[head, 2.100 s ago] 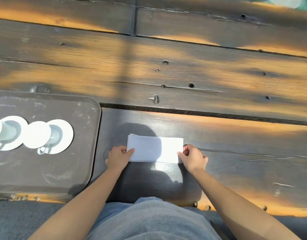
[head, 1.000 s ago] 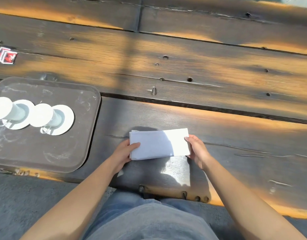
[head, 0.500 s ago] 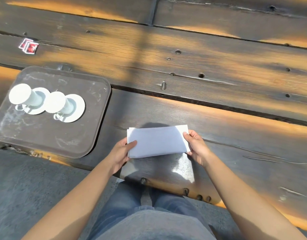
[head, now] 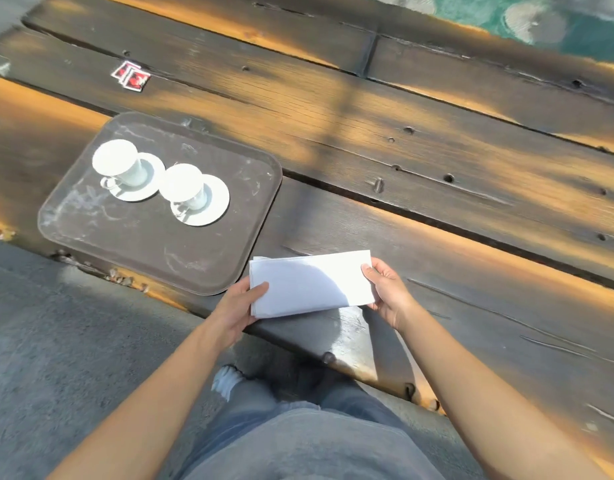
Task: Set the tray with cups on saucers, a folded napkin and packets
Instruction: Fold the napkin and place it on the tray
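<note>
A folded white napkin [head: 310,284] is held above the table's near edge, just right of the tray's front right corner. My left hand [head: 238,308] grips its left end, thumb on top. My right hand [head: 385,289] grips its right end. The dark brown tray [head: 142,244] lies on the table to the left. Two white cups stand on white saucers on it: one cup [head: 116,161] at the back left, the other cup [head: 182,183] beside it. Two red and white packets [head: 131,77] lie on the table beyond the tray.
The dark wooden plank table [head: 419,161] has gaps, bolts and holes. Its near edge runs diagonally below my hands, with grey pavement [head: 56,341] beneath. My legs in grey trousers and a white shoe [head: 227,379] show at the bottom.
Both hands have lifted the napkin off the table and carried it left toward the tray. My head has turned left, so the tray and packets now sit further into view.
</note>
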